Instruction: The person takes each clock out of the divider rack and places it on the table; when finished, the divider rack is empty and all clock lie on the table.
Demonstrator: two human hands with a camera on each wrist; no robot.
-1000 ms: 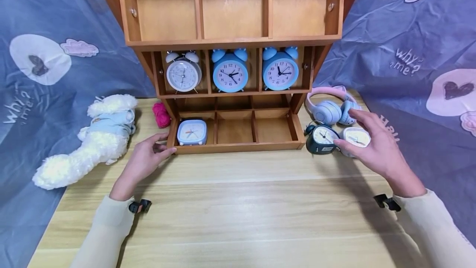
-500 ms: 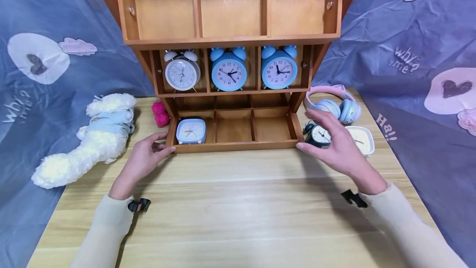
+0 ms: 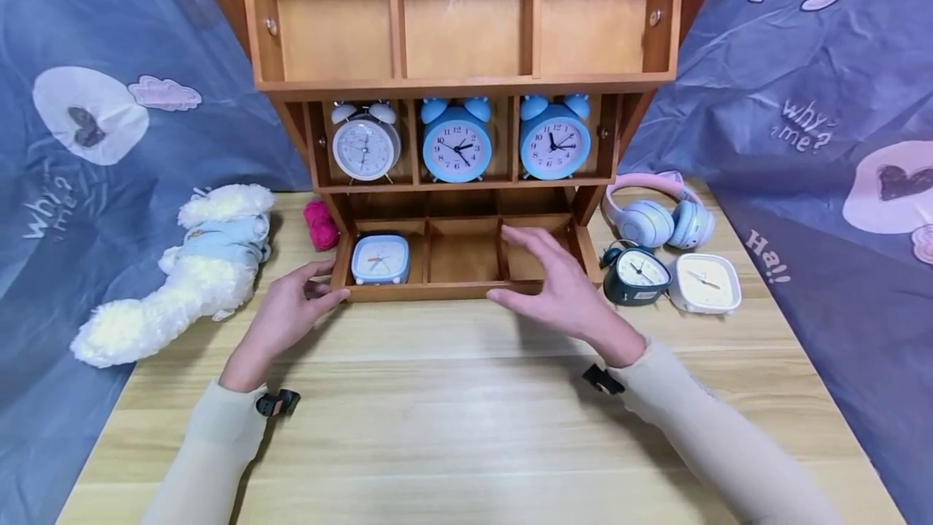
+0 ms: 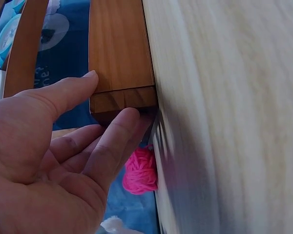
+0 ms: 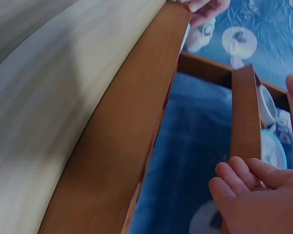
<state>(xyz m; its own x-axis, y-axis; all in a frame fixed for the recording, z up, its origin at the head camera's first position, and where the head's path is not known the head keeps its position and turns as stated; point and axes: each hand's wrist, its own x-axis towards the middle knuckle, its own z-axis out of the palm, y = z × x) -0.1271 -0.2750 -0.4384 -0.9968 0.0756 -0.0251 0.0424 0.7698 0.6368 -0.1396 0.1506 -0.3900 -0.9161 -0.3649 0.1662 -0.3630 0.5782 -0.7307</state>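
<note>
Left hand at the near left corner of the wooden shelf, holding it: thumb on one side of the corner, fingers partly bent round the end, gap only as wide as the wood. Left wrist view has thumb tip and forefinger right up against the wood, pink yarn just beyond.

Right hand is wide open, thumb well apart from the fingers, nothing held. It is at the near right of the shelf's bottom tier, partly covering the right compartment; hard to tell whether the thumb tip touches the near edge or sits just off it.

Shelf stands at the far middle of the table, three tiers, each split into left, middle and right compartments. Bottom tier: light-blue clock in the left compartment, close to the left hand. Middle tier, left to right: white twin-bell clock, blue twin-bell clock, second blue twin-bell clock, one per compartment, all upright.

Right of the shelf on the table: dark green clock, with a white square clock just beside it on the right. Pink and blue headphones lie on their far side. Far left: yarn next to the shelf, then a white plush toy in light-blue clothing. Printed blue-grey cloth hangs behind everything
</note>
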